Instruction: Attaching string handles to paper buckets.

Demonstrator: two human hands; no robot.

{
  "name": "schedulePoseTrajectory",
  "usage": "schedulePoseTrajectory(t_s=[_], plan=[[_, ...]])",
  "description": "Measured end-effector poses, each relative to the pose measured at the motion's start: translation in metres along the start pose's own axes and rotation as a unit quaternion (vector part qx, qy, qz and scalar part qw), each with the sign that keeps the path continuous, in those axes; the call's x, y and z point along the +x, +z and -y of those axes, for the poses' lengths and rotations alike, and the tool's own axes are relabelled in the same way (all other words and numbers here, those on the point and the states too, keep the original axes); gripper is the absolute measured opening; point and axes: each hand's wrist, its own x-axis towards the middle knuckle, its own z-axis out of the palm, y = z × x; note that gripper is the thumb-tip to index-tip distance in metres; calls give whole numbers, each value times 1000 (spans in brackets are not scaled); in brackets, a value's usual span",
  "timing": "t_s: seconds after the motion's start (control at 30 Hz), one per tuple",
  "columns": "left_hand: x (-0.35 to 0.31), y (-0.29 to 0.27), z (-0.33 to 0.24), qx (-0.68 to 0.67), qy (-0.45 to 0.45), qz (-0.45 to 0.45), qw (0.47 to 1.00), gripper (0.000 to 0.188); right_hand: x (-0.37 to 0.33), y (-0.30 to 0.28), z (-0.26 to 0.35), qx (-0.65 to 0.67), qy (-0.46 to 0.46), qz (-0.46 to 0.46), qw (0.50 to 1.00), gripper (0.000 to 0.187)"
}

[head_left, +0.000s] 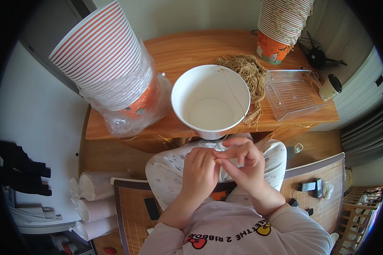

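My left hand [199, 171] and my right hand [245, 165] meet above my lap, just in front of the table edge. The left fingers are curled closed. My right thumb and index finger pinch together against the left fingertips, while the other right fingers are bent and lifted. Whatever lies between the fingertips is too small to make out. Beyond the hands stands a large white paper bucket [181, 91], its mouth tilted toward me. A thin tan cord [234, 87] runs from its back rim to its right side. Loose tan cord [247, 74] lies heaped beside the bucket.
Left on the wooden table [178, 46] leans a tall stack of striped-rim buckets [108, 55] in clear plastic. Another bucket stack [281, 29] draped with cord stands back right. A clear tray [295, 93] and a cup [330, 87] sit right. A phone [152, 208] lies beside me.
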Motion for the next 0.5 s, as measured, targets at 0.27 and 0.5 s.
schedulePoseTrajectory(t_s=[0.27,0.5], plan=[[-4,-14,5,61,28,-74,995,21,2,-2,1,62,34,-18,997,47],[0,-22,11,93,69,-110,987,15,19,-12,5,-61,-72,71,993,34]])
